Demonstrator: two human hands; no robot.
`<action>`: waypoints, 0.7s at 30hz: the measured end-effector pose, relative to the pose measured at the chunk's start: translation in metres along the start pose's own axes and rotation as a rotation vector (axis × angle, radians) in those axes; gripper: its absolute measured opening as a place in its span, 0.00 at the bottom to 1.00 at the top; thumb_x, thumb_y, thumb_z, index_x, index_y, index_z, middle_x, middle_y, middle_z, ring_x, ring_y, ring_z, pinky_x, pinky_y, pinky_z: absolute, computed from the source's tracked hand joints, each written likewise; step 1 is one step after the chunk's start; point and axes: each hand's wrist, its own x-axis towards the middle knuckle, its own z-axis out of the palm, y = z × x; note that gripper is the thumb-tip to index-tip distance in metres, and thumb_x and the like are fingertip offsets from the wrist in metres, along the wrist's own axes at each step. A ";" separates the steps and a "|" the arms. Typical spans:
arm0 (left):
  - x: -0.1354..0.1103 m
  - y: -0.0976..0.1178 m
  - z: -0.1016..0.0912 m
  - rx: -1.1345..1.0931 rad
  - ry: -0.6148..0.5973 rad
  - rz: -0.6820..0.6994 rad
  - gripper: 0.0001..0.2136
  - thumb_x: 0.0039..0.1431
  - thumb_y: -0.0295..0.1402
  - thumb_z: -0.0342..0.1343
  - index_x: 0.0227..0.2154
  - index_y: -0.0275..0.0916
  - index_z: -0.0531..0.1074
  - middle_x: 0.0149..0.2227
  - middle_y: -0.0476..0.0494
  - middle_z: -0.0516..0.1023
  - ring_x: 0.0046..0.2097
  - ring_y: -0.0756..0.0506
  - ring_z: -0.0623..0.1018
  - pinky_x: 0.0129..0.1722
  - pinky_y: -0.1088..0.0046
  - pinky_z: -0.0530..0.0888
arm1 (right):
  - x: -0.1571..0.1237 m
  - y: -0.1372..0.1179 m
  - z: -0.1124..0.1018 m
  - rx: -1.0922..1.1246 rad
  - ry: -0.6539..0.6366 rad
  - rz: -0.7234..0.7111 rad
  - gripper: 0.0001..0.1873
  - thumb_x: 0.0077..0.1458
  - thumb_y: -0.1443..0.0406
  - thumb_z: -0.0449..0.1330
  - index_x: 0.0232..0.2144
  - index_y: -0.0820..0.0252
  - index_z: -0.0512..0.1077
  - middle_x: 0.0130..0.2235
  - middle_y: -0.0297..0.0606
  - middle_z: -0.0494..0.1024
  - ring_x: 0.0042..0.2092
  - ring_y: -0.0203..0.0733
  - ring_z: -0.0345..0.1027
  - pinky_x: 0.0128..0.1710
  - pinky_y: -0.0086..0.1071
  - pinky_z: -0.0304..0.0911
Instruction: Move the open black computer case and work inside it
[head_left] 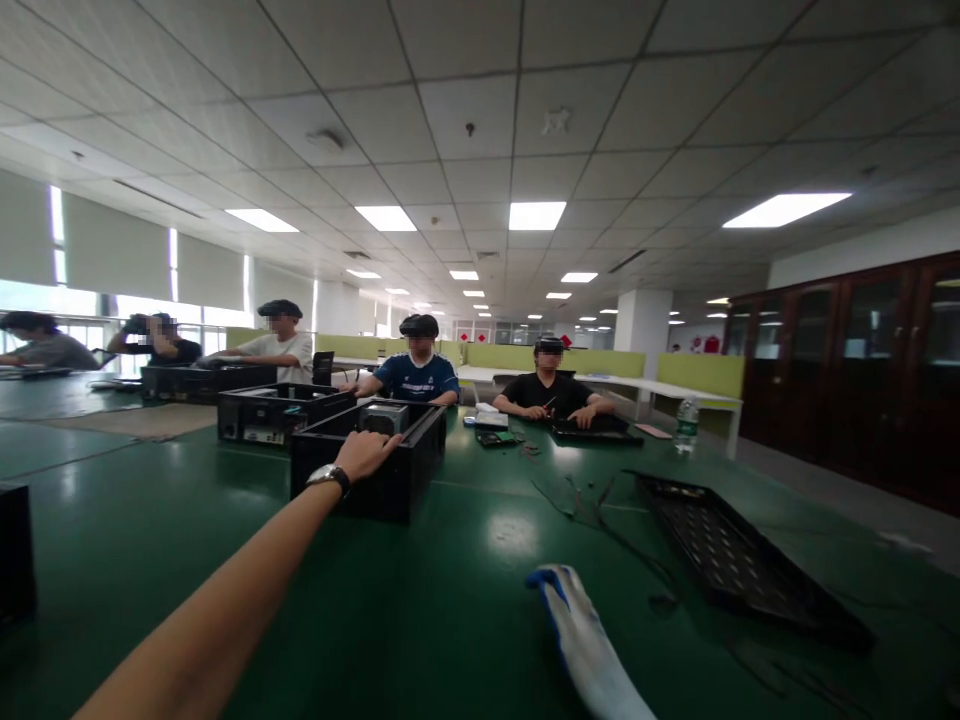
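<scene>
Now the left hand is out at full stretch, fingers draped over the near rim of the open black computer case mid-worktop, apparently taking hold to pull it closer. Right hand: not in view. A white-and-blue glove lies by the near edge.

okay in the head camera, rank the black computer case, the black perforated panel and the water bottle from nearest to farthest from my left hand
1. Black computer case: the left hand rests on its near rim.
2. Black perforated panel: lying flat to the right.
3. Water bottle: far right, at the table's back edge.
</scene>
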 end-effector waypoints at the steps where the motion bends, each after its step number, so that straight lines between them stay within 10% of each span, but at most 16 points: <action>1: -0.001 0.000 0.004 0.025 -0.002 -0.016 0.14 0.71 0.40 0.57 0.49 0.34 0.73 0.47 0.40 0.76 0.48 0.40 0.77 0.51 0.53 0.76 | 0.000 -0.001 -0.001 0.007 0.001 0.018 0.42 0.63 0.40 0.38 0.70 0.56 0.55 0.74 0.42 0.46 0.74 0.52 0.31 0.72 0.46 0.33; 11: -0.077 0.024 -0.047 0.082 -0.024 0.084 0.14 0.76 0.37 0.46 0.46 0.35 0.73 0.42 0.40 0.77 0.46 0.40 0.77 0.51 0.56 0.72 | 0.021 0.010 0.000 0.143 0.282 -0.142 0.39 0.55 0.38 0.45 0.57 0.54 0.68 0.62 0.47 0.68 0.64 0.57 0.62 0.67 0.48 0.56; 21: -0.353 0.076 -0.145 -0.171 0.040 0.351 0.21 0.72 0.51 0.47 0.56 0.42 0.71 0.50 0.39 0.78 0.49 0.37 0.77 0.53 0.58 0.71 | -0.015 -0.050 -0.025 0.118 0.217 -0.006 0.43 0.42 0.38 0.55 0.52 0.61 0.66 0.51 0.52 0.75 0.47 0.60 0.74 0.48 0.47 0.70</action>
